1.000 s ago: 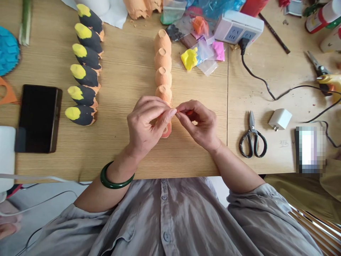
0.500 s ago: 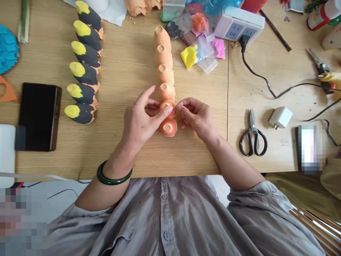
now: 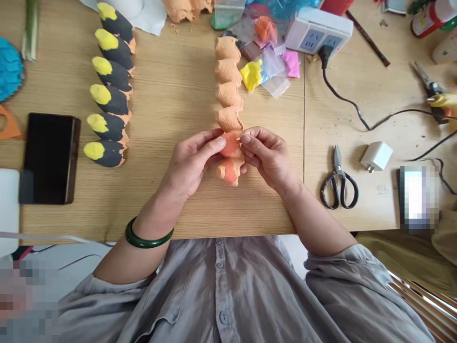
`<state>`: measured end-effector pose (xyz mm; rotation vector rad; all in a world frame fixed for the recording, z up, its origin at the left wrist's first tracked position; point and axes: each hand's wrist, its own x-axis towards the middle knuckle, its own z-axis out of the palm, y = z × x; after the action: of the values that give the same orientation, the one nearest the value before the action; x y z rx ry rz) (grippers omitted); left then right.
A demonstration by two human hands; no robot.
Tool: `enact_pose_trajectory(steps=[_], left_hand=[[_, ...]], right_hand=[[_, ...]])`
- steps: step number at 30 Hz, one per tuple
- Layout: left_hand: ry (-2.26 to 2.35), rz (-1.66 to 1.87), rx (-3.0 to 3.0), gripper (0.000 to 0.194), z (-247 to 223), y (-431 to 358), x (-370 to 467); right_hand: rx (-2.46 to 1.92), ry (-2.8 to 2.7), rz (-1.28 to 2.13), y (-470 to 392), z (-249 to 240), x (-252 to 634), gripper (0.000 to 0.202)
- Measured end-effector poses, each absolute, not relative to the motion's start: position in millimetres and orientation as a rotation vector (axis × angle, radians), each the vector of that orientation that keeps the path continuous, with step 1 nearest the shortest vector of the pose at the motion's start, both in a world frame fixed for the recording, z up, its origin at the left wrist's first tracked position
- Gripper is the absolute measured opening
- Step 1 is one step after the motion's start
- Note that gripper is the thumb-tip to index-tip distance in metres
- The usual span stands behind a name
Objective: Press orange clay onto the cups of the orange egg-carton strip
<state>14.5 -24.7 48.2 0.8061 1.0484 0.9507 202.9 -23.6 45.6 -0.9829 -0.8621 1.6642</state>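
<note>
A peach-coloured egg carton strip (image 3: 229,97) lies lengthwise in front of me, turned on its side with its cut edge to the right. Orange modelling clay covers part of its two nearest cups. My left hand (image 3: 189,159) grips the second-nearest cup from the left, thumb on the orange clay (image 3: 230,144). From the other side, my right hand (image 3: 268,157) pinches the cup's right edge between thumb and forefinger. Its other fingers curl beneath, partly hidden. The nearest cup (image 3: 228,171) sticks out below both hands.
A second carton strip (image 3: 114,101), black with yellow tips, lies left beside a black phone-like device (image 3: 50,157). Yellow clay (image 3: 252,75), bagged clay pieces and a power strip (image 3: 319,31) are at the back. Scissors (image 3: 339,178) and a white charger (image 3: 377,156) lie right.
The peach strip has been rolled onto its side, so its cup tops no longer face up. Both hands have shifted slightly right with it and keep hold of the same cup.
</note>
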Motion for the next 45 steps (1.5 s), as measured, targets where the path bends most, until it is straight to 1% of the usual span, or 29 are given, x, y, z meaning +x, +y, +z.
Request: enact_pose_trajectory(steps=[4, 8, 11, 15, 16, 19, 21, 24, 29, 34, 37, 40, 43, 45], left_hand=[[1.035, 0.929, 0.714, 0.048, 51, -24, 13], [1.032, 0.938, 0.647, 0.056, 49, -25, 13], [1.012, 0.948, 0.658, 0.058, 49, -26, 14], [0.997, 1.008, 0.656, 0.049, 48, -27, 14], [0.99, 1.019, 0.648, 0.048, 47, -27, 14], [0.967, 1.029, 0.63, 0.047, 49, -27, 14], [0.953, 1.024, 0.604, 0.043, 53, -27, 14], [0.913, 0.981, 0.583, 0.032, 59, -25, 13], [0.713, 0.925, 0.648, 0.019, 64, -23, 12], [0.662, 0.858, 0.645, 0.013, 58, -22, 7], [0.64, 0.779, 0.642, 0.006, 55, -19, 2], [0.612, 0.705, 0.667, 0.01, 53, -16, -1], [0.616, 0.658, 0.689, 0.014, 53, -15, -2], [0.648, 0.658, 0.691, 0.016, 52, -16, -2]], right_hand=[[-0.969, -0.898, 1.671, -23, 44, 206, 0.058], [-1.013, -1.019, 1.62, -23, 43, 212, 0.052], [-1.046, -1.201, 1.473, -26, 44, 216, 0.049], [-0.979, -1.538, 1.144, -29, 44, 220, 0.047], [-0.953, -1.622, 1.046, -30, 43, 221, 0.042], [-0.812, -1.796, 0.755, -30, 40, 224, 0.017], [-0.739, -1.856, 0.59, -29, 36, 226, 0.008], [-0.75, -1.953, 0.387, -26, 33, 231, 0.009], [-0.708, -2.058, 0.037, -22, 35, 237, 0.01], [-0.707, -2.11, -0.154, -21, 36, 239, 0.017], [-0.715, -2.156, -0.188, -22, 32, 242, 0.02], [-0.71, -2.209, -0.14, -22, 28, 246, 0.029], [-0.687, -2.206, 0.008, -22, 23, 248, 0.038], [-0.697, -2.186, 0.114, -22, 21, 248, 0.037]])
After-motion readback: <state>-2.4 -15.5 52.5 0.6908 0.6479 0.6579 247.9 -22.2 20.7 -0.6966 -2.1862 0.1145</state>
